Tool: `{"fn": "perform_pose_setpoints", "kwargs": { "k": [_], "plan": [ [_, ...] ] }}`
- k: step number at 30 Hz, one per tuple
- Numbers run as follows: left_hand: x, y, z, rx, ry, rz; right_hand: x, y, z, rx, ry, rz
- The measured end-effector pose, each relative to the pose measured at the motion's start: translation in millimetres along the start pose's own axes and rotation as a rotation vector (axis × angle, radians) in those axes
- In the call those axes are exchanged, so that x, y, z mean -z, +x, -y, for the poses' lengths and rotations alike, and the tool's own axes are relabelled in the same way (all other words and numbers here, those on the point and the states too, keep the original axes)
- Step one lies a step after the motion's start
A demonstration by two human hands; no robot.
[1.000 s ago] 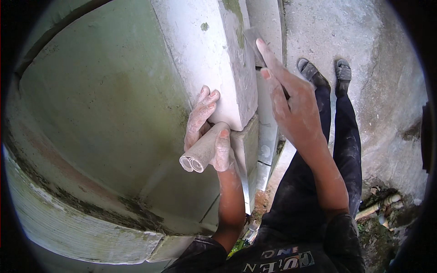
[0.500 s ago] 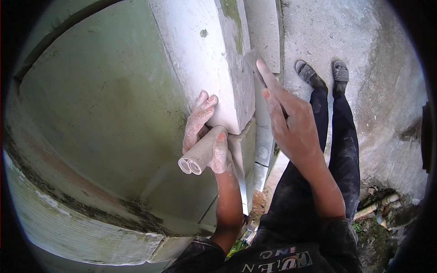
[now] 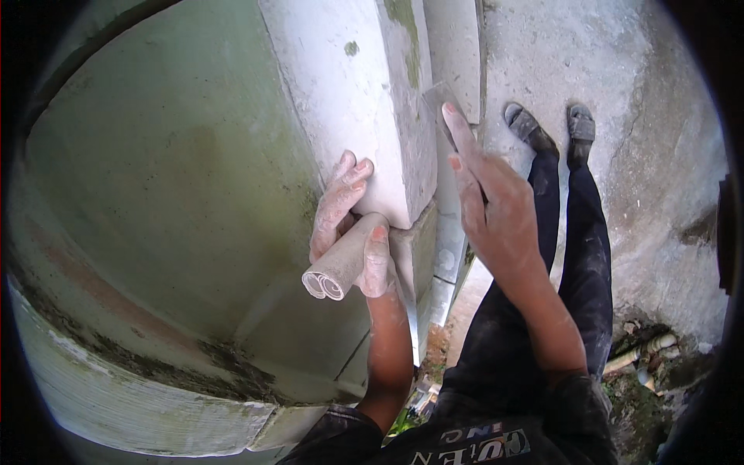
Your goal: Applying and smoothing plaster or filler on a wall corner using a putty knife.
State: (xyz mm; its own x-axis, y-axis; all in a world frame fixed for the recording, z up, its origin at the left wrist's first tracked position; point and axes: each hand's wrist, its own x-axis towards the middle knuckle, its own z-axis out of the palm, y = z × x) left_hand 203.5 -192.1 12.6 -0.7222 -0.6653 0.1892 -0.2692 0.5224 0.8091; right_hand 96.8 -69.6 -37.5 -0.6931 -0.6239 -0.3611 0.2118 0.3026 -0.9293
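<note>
A pale, rolled-up sheet is gripped in my dust-covered left hand, its spiral end toward me. Fingers of that hand also rest against the lower face of a white plastered block, at its corner. My right hand, closed on a flat grey scraper-like tool, is beside the block's right side. The tool's tip is close to that side face; whether it touches, I cannot tell. The tool's handle is mostly hidden in my fingers.
A curved greenish basin-like surface with a grimy rim fills the left. Grey slabs stand behind the block. My legs and sandalled feet are on a concrete floor at the right. Pipes and dirt lie at lower right.
Compared with a second ago, my right hand and tool are lower, toward me; since half a second ago they have shifted only slightly. My left hand keeps the roll, moved slightly lower in view.
</note>
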Motion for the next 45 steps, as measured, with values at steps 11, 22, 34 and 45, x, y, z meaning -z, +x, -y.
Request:
{"fn": "perform_pose_setpoints", "kwargs": {
  "k": [11,22,34,45],
  "plan": [
    [-3.6,-0.2,1.6,-0.022,0.013,0.011,-12.8,5.2,-25.5,0.077,0.016,-0.087],
    [-5.2,-0.5,-2.3,-0.005,0.013,0.02,-11.2,12.8,-25.4,0.122,-0.02,-0.105],
    [-4.8,0.7,-2.4,-0.01,0.002,0.008,-2.3,12.6,-8.8,0.11,0.075,-0.094],
    [0.1,-1.6,0.4,-0.012,-0.008,0.014,7.2,5.0,11.1,0.008,0.171,0.044]
  ]
}}
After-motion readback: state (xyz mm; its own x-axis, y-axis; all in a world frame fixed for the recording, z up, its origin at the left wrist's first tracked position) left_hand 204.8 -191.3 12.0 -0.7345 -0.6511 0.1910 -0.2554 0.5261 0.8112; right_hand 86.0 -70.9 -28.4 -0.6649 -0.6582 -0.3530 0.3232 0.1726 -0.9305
